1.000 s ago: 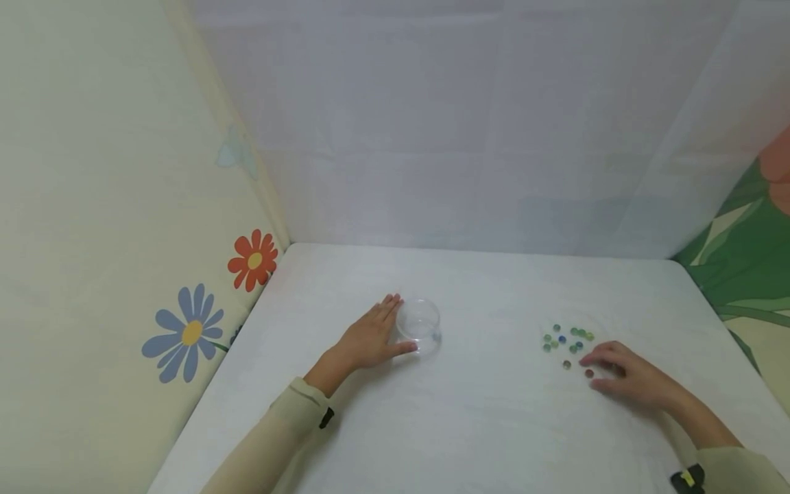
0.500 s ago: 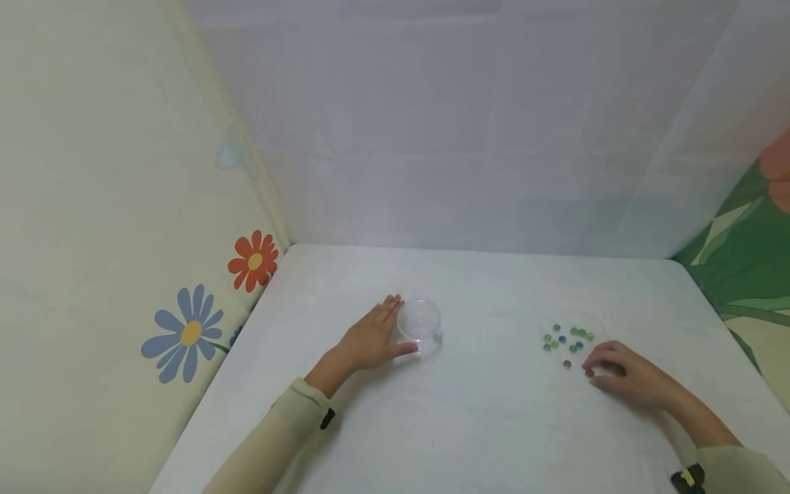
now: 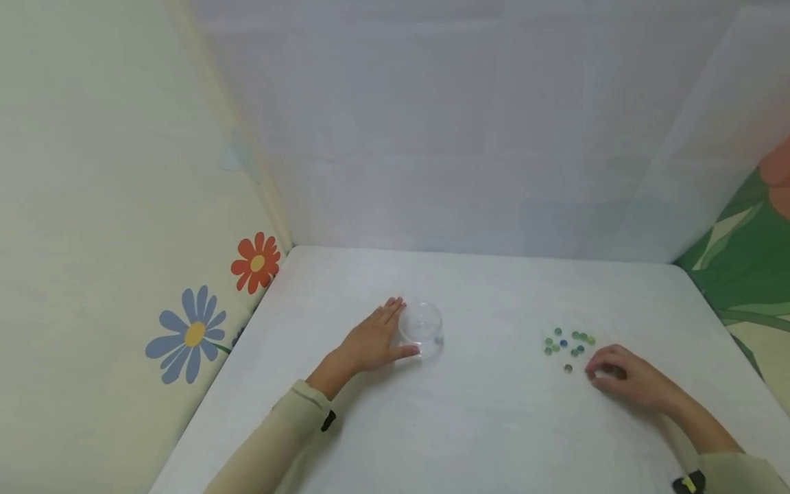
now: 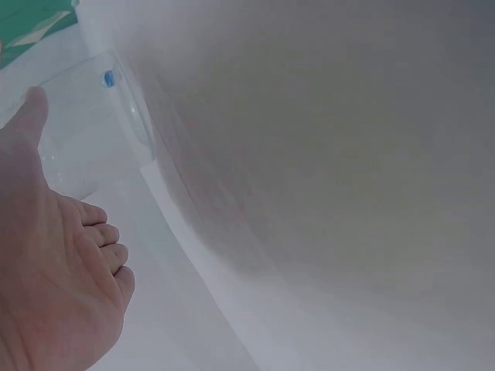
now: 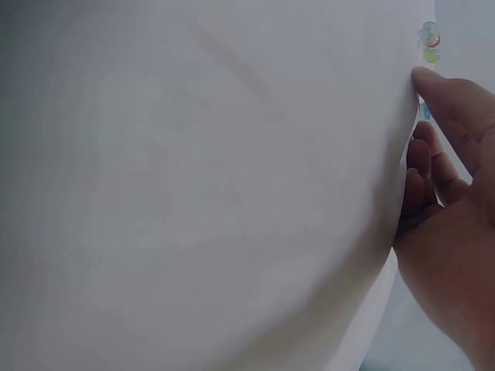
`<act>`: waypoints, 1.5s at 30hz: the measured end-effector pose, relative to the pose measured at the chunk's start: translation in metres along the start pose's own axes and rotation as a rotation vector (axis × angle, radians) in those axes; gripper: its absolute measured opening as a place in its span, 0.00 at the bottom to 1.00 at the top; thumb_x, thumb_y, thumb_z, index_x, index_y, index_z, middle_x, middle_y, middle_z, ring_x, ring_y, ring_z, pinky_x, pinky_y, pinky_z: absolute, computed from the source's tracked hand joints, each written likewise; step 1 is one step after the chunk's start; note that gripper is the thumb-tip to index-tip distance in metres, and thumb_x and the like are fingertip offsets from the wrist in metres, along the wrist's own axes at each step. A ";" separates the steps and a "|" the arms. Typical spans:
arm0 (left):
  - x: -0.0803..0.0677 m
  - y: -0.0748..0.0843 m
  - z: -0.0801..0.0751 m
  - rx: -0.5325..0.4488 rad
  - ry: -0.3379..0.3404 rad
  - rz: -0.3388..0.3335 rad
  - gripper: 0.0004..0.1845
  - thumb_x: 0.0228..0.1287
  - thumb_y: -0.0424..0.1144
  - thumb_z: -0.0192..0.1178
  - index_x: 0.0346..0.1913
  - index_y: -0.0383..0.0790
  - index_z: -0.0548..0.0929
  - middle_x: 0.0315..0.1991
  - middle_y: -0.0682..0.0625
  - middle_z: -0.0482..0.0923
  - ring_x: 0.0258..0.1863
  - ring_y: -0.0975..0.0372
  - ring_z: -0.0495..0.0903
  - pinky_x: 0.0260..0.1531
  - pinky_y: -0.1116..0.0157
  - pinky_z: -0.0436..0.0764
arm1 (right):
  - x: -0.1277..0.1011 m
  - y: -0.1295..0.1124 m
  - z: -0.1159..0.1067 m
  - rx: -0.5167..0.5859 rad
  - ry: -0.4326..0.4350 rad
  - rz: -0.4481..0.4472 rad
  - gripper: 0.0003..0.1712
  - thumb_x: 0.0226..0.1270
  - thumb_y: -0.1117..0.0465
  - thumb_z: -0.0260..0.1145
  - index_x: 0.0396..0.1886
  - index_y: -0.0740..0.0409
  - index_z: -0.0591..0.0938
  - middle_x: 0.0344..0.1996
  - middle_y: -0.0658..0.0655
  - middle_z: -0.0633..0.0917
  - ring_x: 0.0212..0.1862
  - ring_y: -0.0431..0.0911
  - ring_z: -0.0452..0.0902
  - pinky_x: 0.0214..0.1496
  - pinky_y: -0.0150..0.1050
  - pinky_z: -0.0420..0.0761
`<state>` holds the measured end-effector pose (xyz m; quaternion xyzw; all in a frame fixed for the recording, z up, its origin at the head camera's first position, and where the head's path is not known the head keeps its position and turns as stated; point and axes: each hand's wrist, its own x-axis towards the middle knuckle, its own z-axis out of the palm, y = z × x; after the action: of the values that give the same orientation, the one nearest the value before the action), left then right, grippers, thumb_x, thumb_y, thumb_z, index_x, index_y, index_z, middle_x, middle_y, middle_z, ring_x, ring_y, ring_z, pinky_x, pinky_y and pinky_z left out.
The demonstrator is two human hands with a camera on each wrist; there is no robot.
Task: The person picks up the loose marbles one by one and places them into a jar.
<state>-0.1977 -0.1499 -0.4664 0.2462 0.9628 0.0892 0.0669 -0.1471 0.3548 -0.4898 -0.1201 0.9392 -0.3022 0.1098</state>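
Note:
My left hand [image 3: 373,339] rests against a clear, round plastic cup [image 3: 426,321], its straight fingers along the left side and the thumb across the near side. In the left wrist view, the thumb overlaps the cup [image 4: 93,131]. A small blue spot [image 4: 108,79] shows through the wall; whether it lies inside, I cannot tell. Over on the right, my right hand [image 3: 632,376] pinches a reddish marble between thumb and fingertips, the marble mostly hidden. A brownish marble [image 3: 568,368] lies left of those fingertips. Several green, yellow and blue marbles [image 3: 575,335] sit just beyond.
A white cloth covers the table [image 3: 481,412], whose rounded far edge meets a white hanging sheet [image 3: 457,137]. Flower-printed fabric [image 3: 92,206] hangs on the left, and a green leaf print [image 3: 747,274] on the right.
My right thumb and fingertips have come together on the reddish marble, which lay uncovered between them a second ago. My left hand and the cup have stayed in place.

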 end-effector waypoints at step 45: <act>0.008 0.007 0.003 0.004 -0.016 -0.037 0.57 0.67 0.75 0.48 0.81 0.34 0.49 0.82 0.43 0.44 0.82 0.54 0.43 0.80 0.57 0.49 | 0.040 -0.049 0.012 0.196 0.164 -0.300 0.11 0.68 0.66 0.70 0.49 0.57 0.84 0.46 0.53 0.83 0.43 0.33 0.76 0.40 0.30 0.83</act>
<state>-0.2008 -0.1396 -0.4689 0.2293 0.9667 0.0843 0.0757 -0.1740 0.2977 -0.4759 -0.2226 0.8826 -0.4140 -0.0020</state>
